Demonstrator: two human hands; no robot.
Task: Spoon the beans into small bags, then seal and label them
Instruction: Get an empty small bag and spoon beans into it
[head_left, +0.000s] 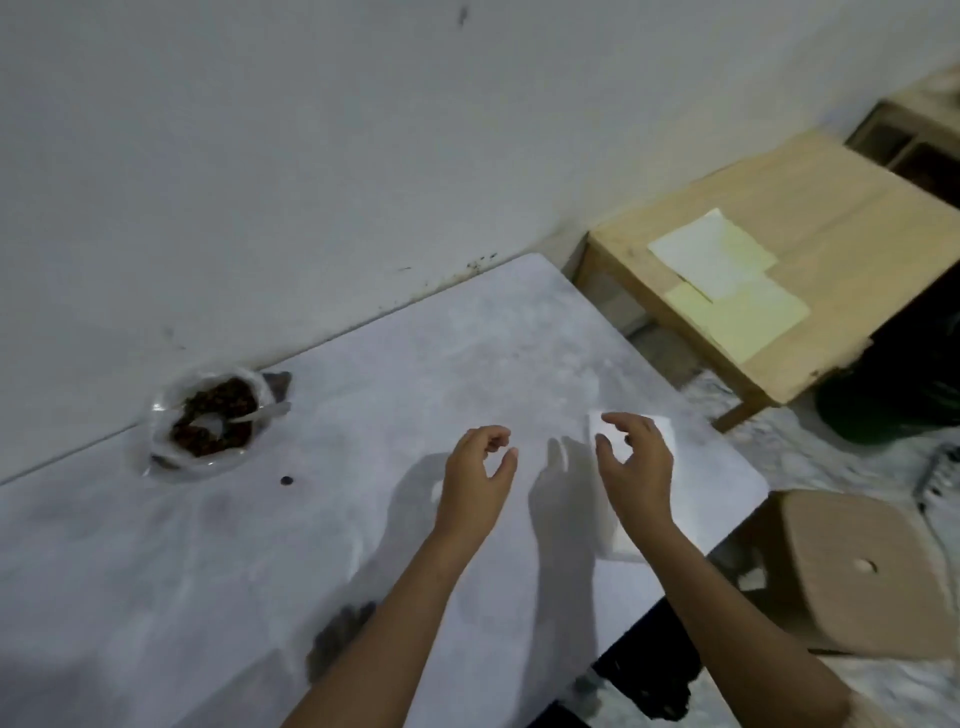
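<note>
The white table (363, 519) stood against the wall (311, 156), a low wooden table (831, 208) beyond its far right corner. Near the white table's right edge lay a flat white stack (667, 434). Over the table's middle the left hand (480, 467), and over the stack the right hand (631, 460), hovered loosely curled, holding nothing. At the table's far left sat the open plastic bag of beans (208, 421), a white spoon (260, 414) in it.

Bare table (415, 364) lies between hands and bean bag (208, 415); one loose bean (286, 480).
</note>
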